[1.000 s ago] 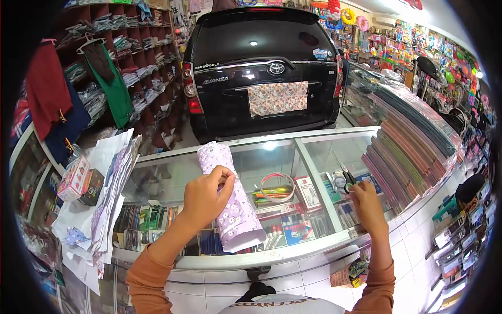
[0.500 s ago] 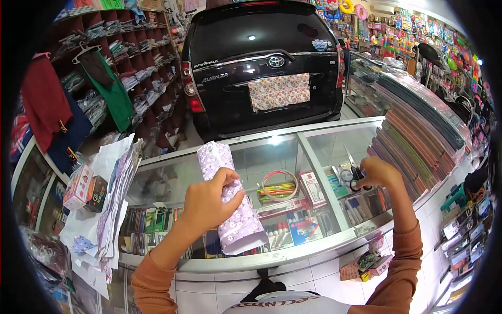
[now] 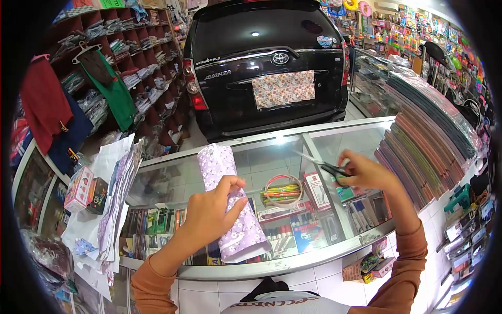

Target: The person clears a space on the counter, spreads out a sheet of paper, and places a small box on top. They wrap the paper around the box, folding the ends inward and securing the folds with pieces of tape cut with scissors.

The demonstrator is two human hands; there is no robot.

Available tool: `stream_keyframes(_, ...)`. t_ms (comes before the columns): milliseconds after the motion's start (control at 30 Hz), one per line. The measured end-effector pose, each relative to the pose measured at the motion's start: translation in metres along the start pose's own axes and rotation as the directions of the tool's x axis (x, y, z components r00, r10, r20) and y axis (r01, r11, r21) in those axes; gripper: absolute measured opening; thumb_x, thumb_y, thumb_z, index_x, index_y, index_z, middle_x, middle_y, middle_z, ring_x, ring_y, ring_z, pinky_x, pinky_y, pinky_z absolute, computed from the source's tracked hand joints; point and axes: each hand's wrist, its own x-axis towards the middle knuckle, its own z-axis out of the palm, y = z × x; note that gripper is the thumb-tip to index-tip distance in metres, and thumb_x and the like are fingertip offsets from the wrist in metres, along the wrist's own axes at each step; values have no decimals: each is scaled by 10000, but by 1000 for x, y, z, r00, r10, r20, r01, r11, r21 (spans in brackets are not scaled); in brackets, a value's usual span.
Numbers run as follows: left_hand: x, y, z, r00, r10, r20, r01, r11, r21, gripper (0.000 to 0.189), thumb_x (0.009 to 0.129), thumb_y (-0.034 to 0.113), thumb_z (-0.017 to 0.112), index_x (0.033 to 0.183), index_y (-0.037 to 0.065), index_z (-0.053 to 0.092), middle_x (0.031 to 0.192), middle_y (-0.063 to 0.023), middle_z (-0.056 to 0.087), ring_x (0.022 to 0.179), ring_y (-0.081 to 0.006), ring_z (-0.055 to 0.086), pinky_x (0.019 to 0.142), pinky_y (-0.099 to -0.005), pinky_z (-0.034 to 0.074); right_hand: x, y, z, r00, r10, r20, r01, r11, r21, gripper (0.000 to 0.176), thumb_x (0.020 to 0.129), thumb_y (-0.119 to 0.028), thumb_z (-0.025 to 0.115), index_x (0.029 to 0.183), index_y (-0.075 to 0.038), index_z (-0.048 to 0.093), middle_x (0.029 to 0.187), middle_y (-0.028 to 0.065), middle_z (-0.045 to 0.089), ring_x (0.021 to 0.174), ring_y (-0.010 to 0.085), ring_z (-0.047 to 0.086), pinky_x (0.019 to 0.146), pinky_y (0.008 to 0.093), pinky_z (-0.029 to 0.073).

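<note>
Floral paper roll and scissors, 2 hands over glass tabletop.
Floral paper roll (image 3: 241, 230) lies on the glass tabletop (image 3: 293, 265), left of centre; long axis runs away from the wearer, far end angled slightly left, 1 open end facing the wearer. Left hand (image 3: 209, 212) is over its middle, grip narrow, thumb and forefinger slightly apart; contact partly hidden. Right hand (image 3: 366, 172) grips the scissors (image 3: 331, 169) by the handles; blades point left and away, toward the roll's far half, apart from it. Handle loops are partly covered by fingers; blade tips blur against the glass, spread hard to make out.
</note>
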Motion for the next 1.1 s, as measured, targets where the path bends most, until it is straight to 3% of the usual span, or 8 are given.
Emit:
stream_keyframes(100,1,3,-2,999,-39,35,38,999,19,323,872,208,632,1133,94,479,1010,-125,699,901,-264,692,699,-361,539,27,-7,39,948,-317,-4,306,918,-250,500,784,-274,755,1106,-8,480,810,127,595,754,212,599,638,365,474)
stream_keyframes(167,1,7,-4,992,-96,84,95,995,14,319,881,178,615,1140,83,456,1017,-131,696,946,-273,680,779,-371,531,42,-18,62,959,-277,-62,241,910,-338,457,780,-219,703,1107,-2,470,801,185,594,848,318,585,746,427,481)
stream_keyframes(267,2,-9,5,993,108,48,-106,993,-50,301,888,134,590,1132,56,432,1092,-168,662,1047,-320,636,916,-385,474,63,-12,88,902,-398,-166,296,851,-433,444,774,-177,681,1132,-18,472,828,200,602,862,368,562,768,453,472)
stream_keyframes(367,-1,-17,17,993,8,114,47,880,-473,227,889,37,564,1061,25,417,1201,-195,620,1324,-376,401,1049,-410,338,71,-6,90,918,-356,-177,261,875,-407,427,766,-128,646,1144,-39,468,845,193,611,882,381,565,773,467,469)
stream_keyframes(567,11,-13,4,961,74,268,-8,972,-236,290,891,13,526,1137,45,376,1272,-212,545,1252,-357,478,1070,-419,316,61,22,60,928,-277,-251,182,921,-344,395,728,-71,645,1086,-26,486,793,179,592,760,346,576,683,418,446)
stream_keyframes(833,38,-25,19,941,235,243,-140,925,-352,483,752,46,574,1198,109,399,1141,-125,603,1028,-297,547,986,-421,328,44,52,42,911,-219,-349,121,951,-283,401,706,-63,703,1048,-15,500,759,142,585,696,259,561,634,362,429)
stream_keyframes(967,47,-13,7,900,115,421,-7,969,-248,500,709,66,582,1173,134,408,1044,-41,683,822,-206,568,991,-376,278,37,54,32,924,-118,-363,57,983,-174,463,720,-193,783,1055,-17,516,729,94,582,649,193,533,595,331,418)
stream_keyframes(1100,48,-15,24,928,128,350,-73,983,-165,510,690,108,606,1159,142,409,1015,-3,700,714,-165,525,957,-349,258,15,31,28,941,-84,-327,56,994,-95,579,752,-415,792,1050,19,551,718,69,595,613,156,528,567,303,421)
